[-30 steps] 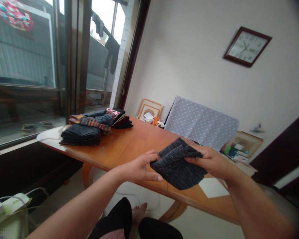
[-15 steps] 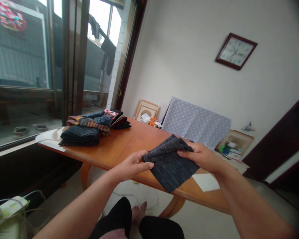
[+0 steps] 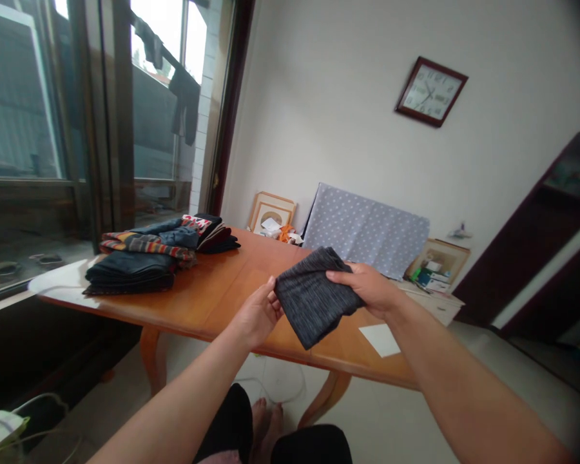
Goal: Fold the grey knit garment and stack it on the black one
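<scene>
A folded dark grey heathered cloth garment (image 3: 314,296) is held up over the near side of the wooden table (image 3: 232,277). My right hand (image 3: 367,287) is closed on its right side, thumb lying across the front. At the garment's left edge, my left hand (image 3: 261,314) has its fingers closed against the fabric, with the fingertips partly behind it. What kind of garment it is I cannot make out. On the table's left end are a folded black garment (image 3: 130,270), a striped multicoloured garment (image 3: 140,243) and further folded clothes (image 3: 217,235).
A white sheet of paper (image 3: 381,339) lies near the table's front edge. Behind the table stand a dotted grey cloth cover (image 3: 365,225) and framed pictures (image 3: 273,211). A power strip (image 3: 0,430) with cords is at lower left. A clock (image 3: 432,91) hangs on the wall.
The garment is folded smaller and turned, its lifted upper layer now lying flatter. My left thumb has moved off its front to the edge. The view has swung slightly right.
</scene>
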